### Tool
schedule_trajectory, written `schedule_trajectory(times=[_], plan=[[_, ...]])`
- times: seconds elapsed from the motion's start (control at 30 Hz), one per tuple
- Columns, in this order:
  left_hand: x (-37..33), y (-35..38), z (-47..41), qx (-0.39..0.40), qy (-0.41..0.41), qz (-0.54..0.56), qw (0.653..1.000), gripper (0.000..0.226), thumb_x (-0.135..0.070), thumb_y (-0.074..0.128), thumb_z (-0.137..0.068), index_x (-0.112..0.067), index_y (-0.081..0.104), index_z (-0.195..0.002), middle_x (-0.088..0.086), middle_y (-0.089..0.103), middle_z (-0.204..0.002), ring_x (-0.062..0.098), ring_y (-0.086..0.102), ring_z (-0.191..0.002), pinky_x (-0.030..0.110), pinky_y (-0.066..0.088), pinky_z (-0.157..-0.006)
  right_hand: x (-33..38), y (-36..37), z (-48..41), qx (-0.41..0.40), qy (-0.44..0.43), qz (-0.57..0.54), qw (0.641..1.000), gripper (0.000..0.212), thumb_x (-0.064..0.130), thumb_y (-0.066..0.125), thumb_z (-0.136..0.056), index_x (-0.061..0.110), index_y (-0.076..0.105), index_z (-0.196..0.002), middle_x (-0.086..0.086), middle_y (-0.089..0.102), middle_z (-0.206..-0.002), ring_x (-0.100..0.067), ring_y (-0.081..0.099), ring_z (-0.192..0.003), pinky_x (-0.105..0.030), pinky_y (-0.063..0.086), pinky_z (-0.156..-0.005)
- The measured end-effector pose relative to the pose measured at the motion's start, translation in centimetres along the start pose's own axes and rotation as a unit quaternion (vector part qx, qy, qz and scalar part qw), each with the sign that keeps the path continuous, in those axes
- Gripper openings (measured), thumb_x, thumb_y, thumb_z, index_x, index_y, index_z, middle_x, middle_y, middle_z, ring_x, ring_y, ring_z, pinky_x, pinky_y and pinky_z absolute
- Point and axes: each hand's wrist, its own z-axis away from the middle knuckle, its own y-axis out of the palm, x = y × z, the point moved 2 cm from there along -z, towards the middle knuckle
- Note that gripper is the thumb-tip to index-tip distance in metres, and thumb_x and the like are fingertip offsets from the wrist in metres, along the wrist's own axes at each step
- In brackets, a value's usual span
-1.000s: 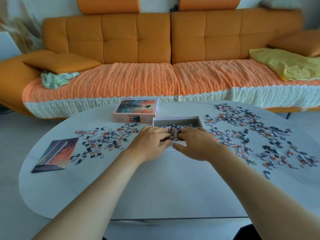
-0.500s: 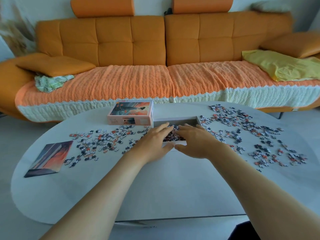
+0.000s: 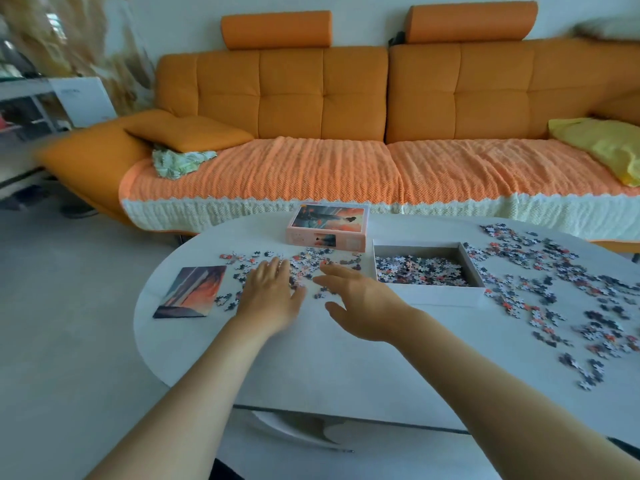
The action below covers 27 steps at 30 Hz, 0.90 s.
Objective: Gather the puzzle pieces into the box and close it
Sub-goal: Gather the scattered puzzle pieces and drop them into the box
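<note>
As left hand (image 3: pixel 269 294) and right hand (image 3: pixel 363 304) spread their fingers (image 3: pixel 274 269), puzzle pieces (image 3: pixel 306 266) lie between them.

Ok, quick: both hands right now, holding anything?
Left hand: open, flat on the loose puzzle pieces, holding nothing.
Right hand: open, fingers spread, holding nothing.
</note>
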Motion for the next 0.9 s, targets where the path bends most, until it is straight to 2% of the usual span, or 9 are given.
schedule_trajectory(times=[0.13,0.3,0.4,0.5,0.57,0.63,0.7,0.8,0.9], plan=[[4.3,1.0,1.2,0.069,-0.052,-0.020,0.996,0.081,-0.065,0.019,-0.095,-0.015,-0.004,-0.155,0.008,-0.010,-0.163,0.027,-0.009,-0.149,0.043,-0.004,-0.120,0.7,3.0,-2.5,0.072,0.043,0.045,0.995,0.063,0.044,0.041,-0.099,0.024,0.018,-0.154,-0.002,0.005,-0.163,-0.020,0.001,-0.150,-0.046,0.012,-0.121],[5.1,1.6,1.7,0.073,0.021,0.048,0.996,0.083,-0.065,0.028,-0.095,-0.018,-0.005,-0.155,0.002,-0.014,-0.162,0.017,-0.014,-0.149,0.036,-0.006,-0.120,-0.1,5.4,-5.1,0.112,0.135,0.064,0.982,0.069,0.056,0.026,-0.098,0.026,0.001,-0.155,-0.003,-0.012,-0.162,-0.023,-0.014,-0.148,-0.048,-0.004,-0.120],[4.4,1.7,1.8,0.024,0.085,0.124,0.988,0.080,-0.056,0.044,-0.094,-0.022,0.007,-0.156,-0.002,0.007,-0.163,0.013,0.003,-0.149,0.032,0.005,-0.120,1.0,6.5,-5.0,0.088,0.093,0.032,0.991,0.064,0.044,0.031,-0.100,0.021,0.008,-0.155,-0.002,-0.002,-0.163,-0.018,-0.008,-0.149,-0.043,-0.003,-0.121],[4.8,1.2,1.7,-0.075,0.129,0.156,0.977,0.070,-0.047,0.056,-0.091,-0.022,0.029,-0.151,-0.001,0.035,-0.152,0.019,0.026,-0.141,0.032,0.023,-0.115,1.9,7.2,-5.5,0.013,0.049,-0.030,0.998,0.052,0.030,0.043,-0.096,0.019,0.038,-0.147,-0.002,0.029,-0.157,-0.020,0.020,-0.147,-0.041,0.015,-0.121],[5.5,1.0,1.3,-0.113,0.132,0.119,0.978,0.072,-0.054,0.057,-0.088,-0.021,0.033,-0.148,-0.002,0.039,-0.148,0.021,0.029,-0.138,0.033,0.025,-0.112,2.1,7.1,-6.3,-0.059,0.033,-0.059,0.996,0.044,0.022,0.049,-0.088,0.019,0.060,-0.130,-0.003,0.052,-0.141,-0.024,0.045,-0.131,-0.044,0.035,-0.110],[6.4,1.4,0.9,-0.076,0.095,0.092,0.988,0.088,-0.070,0.050,-0.084,-0.020,0.025,-0.152,0.000,0.025,-0.157,0.021,0.016,-0.145,0.036,0.018,-0.117,2.0,7.0,-7.6,-0.099,0.030,-0.065,0.992,0.042,0.016,0.052,-0.084,0.017,0.065,-0.123,-0.004,0.058,-0.134,-0.026,0.050,-0.125,-0.044,0.039,-0.107],[7.1,2.0,0.7,-0.007,0.058,0.082,0.995,0.100,-0.079,0.041,-0.082,-0.018,0.011,-0.155,0.000,0.004,-0.163,0.019,-0.001,-0.150,0.039,0.006,-0.121,2.0,6.8,-8.8,-0.076,0.042,-0.043,0.995,0.046,0.019,0.051,-0.090,0.019,0.055,-0.135,-0.004,0.045,-0.147,-0.025,0.037,-0.138,-0.041,0.027,-0.116],[7.0,2.1,0.8,0.024,0.069,0.079,0.994,0.099,-0.076,0.036,-0.086,-0.015,-0.001,-0.156,0.001,-0.007,-0.164,0.015,-0.008,-0.150,0.033,-0.003,-0.121,1.5,7.3,-10.3,0.044,0.053,0.033,0.997,0.058,0.039,0.036,-0.098,0.030,0.022,-0.153,0.000,0.009,-0.162,-0.020,0.001,-0.150,-0.043,0.004,-0.121],[6.8,1.9,0.6,0.033,0.074,0.092,0.992,0.103,-0.079,0.035,-0.084,-0.016,-0.008,-0.155,-0.001,-0.013,-0.163,0.013,-0.013,-0.149,0.030,-0.006,-0.117,1.1,7.8,-10.2,0.071,0.035,0.023,0.997,0.056,0.042,0.031,-0.100,0.033,0.019,-0.153,0.003,0.007,-0.162,-0.013,-0.001,-0.150,-0.042,0.001,-0.122]])
